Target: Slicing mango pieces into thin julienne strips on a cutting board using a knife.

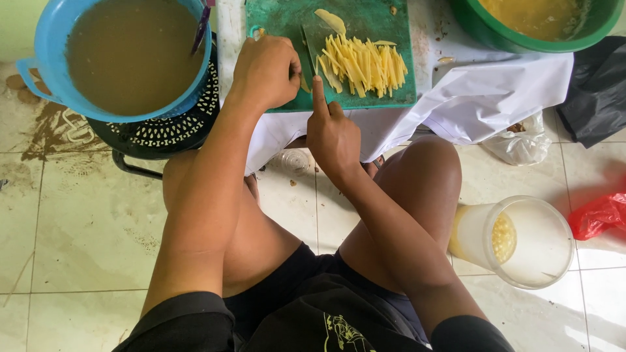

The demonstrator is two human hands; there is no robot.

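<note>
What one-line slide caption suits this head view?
Right hand guides a knife through yellow strips on a green board; left hand steadies.

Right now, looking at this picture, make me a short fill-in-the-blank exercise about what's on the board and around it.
1. The yellow strips lie on a ____ cutting board.
2. The right hand holds a ____ with the index finger along its back.
3. The blue tub holds a ____ liquid.
4. The left hand rests on the board's ____ side.

Missing words: green; knife; brown; left
</note>
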